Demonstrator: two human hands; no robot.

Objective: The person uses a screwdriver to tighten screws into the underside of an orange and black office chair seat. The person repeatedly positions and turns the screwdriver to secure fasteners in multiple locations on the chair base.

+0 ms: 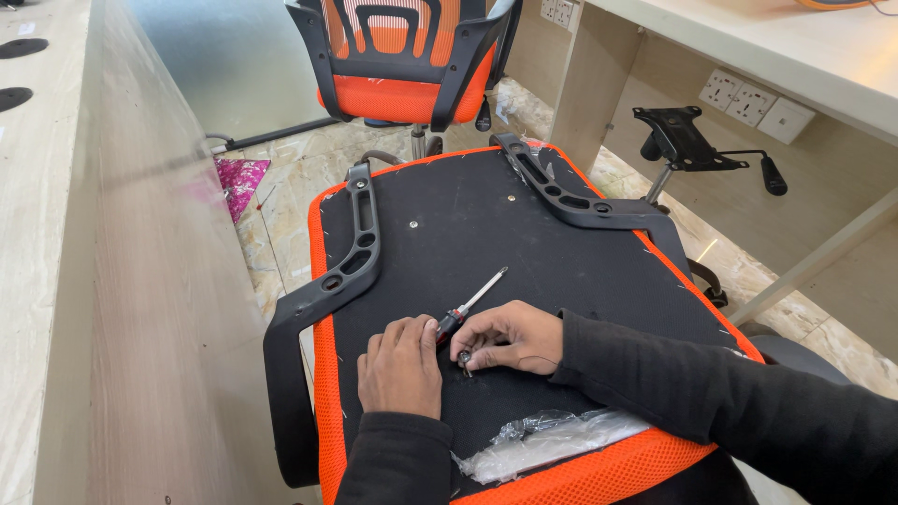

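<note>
Head view: upturned seat base (pixel 524 252) — black underside, orange mesh rim. Left hand (pixel 402 365) resting curled over screwdriver (pixel 470 304) handle; right hand (pixel 510 339) pinching small bolt (pixel 465 357). Probably light, hard, slippery — best pinched by the head.

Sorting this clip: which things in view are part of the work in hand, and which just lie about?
In use: left hand, right hand, screwdriver, small screw, upturned seat, armrests.

Lying about: plastic bag, orange chair, chair base, pink scrap.
</note>
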